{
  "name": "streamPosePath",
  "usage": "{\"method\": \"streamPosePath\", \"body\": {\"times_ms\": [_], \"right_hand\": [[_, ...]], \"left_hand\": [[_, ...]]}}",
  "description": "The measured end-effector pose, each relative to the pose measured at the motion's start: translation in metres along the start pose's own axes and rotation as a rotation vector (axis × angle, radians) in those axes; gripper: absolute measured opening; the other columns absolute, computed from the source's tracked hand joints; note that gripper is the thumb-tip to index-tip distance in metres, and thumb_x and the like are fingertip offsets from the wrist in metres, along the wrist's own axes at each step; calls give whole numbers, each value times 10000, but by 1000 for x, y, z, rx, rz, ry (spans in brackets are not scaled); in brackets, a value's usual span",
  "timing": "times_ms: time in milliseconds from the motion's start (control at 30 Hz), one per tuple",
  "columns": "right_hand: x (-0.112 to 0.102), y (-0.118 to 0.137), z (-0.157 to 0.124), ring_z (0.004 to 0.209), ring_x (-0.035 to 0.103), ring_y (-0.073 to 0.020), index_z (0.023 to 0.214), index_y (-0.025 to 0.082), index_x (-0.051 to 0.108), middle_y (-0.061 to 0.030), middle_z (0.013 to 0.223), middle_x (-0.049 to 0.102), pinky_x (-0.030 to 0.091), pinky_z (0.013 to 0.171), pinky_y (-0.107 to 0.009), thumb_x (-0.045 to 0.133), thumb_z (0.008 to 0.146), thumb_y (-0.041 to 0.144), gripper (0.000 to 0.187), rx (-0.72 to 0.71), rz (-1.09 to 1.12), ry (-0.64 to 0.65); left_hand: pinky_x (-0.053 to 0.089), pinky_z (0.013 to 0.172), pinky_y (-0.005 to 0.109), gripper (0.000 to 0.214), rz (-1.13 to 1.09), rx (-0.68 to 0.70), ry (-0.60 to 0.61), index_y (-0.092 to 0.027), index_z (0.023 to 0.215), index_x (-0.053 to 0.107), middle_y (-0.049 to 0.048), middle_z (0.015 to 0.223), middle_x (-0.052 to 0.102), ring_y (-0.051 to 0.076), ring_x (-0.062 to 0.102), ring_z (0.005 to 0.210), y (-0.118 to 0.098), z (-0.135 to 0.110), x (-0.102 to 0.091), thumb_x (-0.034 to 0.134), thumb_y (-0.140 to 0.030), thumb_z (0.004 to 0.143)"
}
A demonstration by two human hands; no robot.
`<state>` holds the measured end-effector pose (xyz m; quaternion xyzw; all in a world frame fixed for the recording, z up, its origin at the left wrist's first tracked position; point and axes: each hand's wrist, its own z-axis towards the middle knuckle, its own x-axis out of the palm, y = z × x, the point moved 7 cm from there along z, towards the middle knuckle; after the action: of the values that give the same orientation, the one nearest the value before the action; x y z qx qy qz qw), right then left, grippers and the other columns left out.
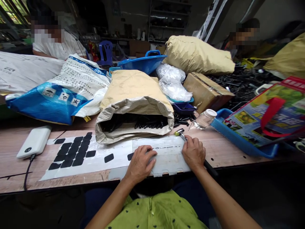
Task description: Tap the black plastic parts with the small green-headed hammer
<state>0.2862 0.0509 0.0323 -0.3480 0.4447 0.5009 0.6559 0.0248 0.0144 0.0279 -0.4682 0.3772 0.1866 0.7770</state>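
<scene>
Head view: a grey panel (166, 160) is pressed flat by the spread left hand (140, 162), a small tool (182, 135) is gripped in the right hand (194, 152), and most black pads (73, 152) are left unpeeled further left.

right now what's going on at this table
A person sits at a wooden table. Their left hand lies flat on a pale grey sheet, while the right hand grips a slim metal-headed tool at the sheet's far edge. To the left lies a white backing sheet carrying black pads. Behind it, an open paper sack shows black parts inside.
</scene>
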Motion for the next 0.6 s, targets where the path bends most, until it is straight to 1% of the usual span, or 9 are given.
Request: {"method": "streamPosePath", "body": {"times_ms": [133, 200, 267, 333, 367, 433, 500, 533, 600], "right_hand": [[0, 1, 0, 921, 504, -224, 1302, 241, 632, -84, 1022, 605, 274, 711, -335, 511, 978, 251, 347, -10, -6, -6], [0, 1, 0, 917, 506, -225, 1299, 235, 636, -88, 1022, 605, 270, 703, -337, 515, 976, 252, 345, -17, -11, -16], [1, 0, 1, 915, 507, -227, 1299, 231, 637, -90, 1019, 606, 268, 700, -338, 518, 974, 252, 346, -24, -13, -25], [1, 0, 1, 917, 508, -229, 1303, 233, 635, -90, 1018, 607, 267, 700, -338, 517, 976, 254, 348, -27, -11, -29], [1, 1, 1, 918, 508, -230, 1304, 234, 634, -89, 1019, 607, 266, 700, -338, 514, 978, 255, 348, -27, -9, -27], [1, 1, 0, 923, 511, -230, 1303, 233, 635, -88, 1022, 609, 266, 703, -338, 506, 981, 251, 347, -22, -5, -24], [0, 1, 0, 931, 512, -230, 1302, 233, 634, -87, 1023, 608, 271, 711, -338, 505, 981, 245, 346, -16, 4, -22], [0, 1, -1, 936, 512, -230, 1301, 235, 633, -85, 1025, 608, 274, 715, -338, 505, 981, 243, 345, -13, 10, -22], [0, 1, -1, 943, 510, -229, 1302, 241, 630, -82, 1027, 605, 281, 723, -337, 508, 979, 242, 344, -6, 21, -19]], "left_hand": [[457, 1025, 464, 265, -62, -15, -14, -275, 1180, 699, 73, 1259, 613, 274, 533, 1185, 3, -2, 1, 640, -244, 924], [474, 1009, 440, 227, -148, -25, -15, -271, 1124, 728, 64, 1216, 649, 263, 562, 1161, 5, -1, -3, 657, -246, 911], [510, 949, 388, 184, -263, -59, -42, -260, 1074, 742, 55, 1130, 691, 235, 612, 1090, 11, 4, -14, 637, -253, 924], [532, 899, 351, 189, -309, -112, -143, -242, 1066, 741, 55, 1070, 713, 214, 645, 1030, 24, 15, -36, 597, -267, 947], [535, 898, 349, 206, -282, -147, -212, -232, 1079, 737, 63, 1072, 714, 215, 652, 1026, 33, 23, -51, 581, -275, 953], [523, 952, 381, 252, -127, -246, -347, -213, 1126, 733, 94, 1131, 700, 246, 641, 1079, 56, 41, -81, 577, -287, 943], [477, 1040, 446, 343, 105, -429, -449, -198, 1223, 711, 141, 1246, 653, 310, 596, 1184, 83, 60, -106, 595, -304, 918], [444, 1078, 482, 396, 206, -529, -461, -191, 1272, 692, 167, 1304, 623, 348, 560, 1247, 98, 69, -114, 599, -333, 914], [395, 1111, 542, 504, 320, -698, -405, -175, 1351, 646, 210, 1395, 570, 413, 488, 1340, 125, 86, -120, 588, -427, 919]]}}
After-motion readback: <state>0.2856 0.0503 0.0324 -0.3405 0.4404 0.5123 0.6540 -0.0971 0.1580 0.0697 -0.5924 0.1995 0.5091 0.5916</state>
